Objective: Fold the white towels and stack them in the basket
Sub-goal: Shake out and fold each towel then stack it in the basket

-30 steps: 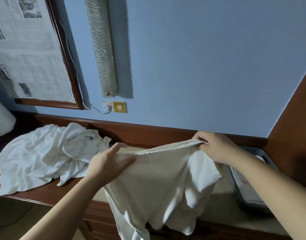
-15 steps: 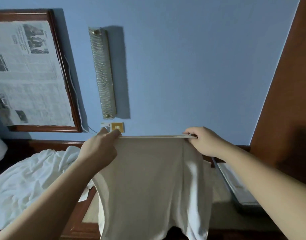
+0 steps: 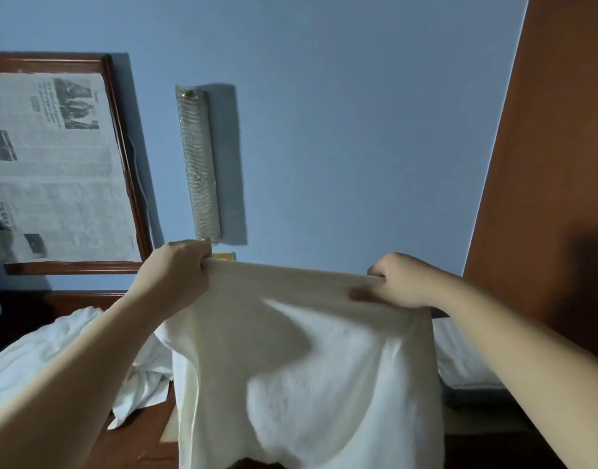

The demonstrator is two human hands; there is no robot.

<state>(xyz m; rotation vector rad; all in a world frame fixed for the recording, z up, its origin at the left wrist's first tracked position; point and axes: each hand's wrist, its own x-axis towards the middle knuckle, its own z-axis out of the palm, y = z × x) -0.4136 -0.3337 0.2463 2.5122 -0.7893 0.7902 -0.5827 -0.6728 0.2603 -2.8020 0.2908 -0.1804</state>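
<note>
A: White terry towel (image 3: 301, 360), head view: where is it, and how is it held?

B: Centre of the frame, hanging. Left hand (image 3: 175, 279) is closed, pinching the upper left corner; right hand (image 3: 401, 282) is fisted on the upper right end. The top edge runs slightly slack between them.

A: Edges and free room?

B: Blue wall (image 3: 358, 130) is open above the hands. Brown wood panel (image 3: 544, 164) bounds the right edge.

A: Hidden or unclear items?

B: The towel's lower hem is cut off at the bottom. The basket (image 3: 473, 389) at lower right is mostly covered by the right forearm. Crumpled towels (image 3: 54, 350) lie at lower left, partly behind the left arm.
</note>
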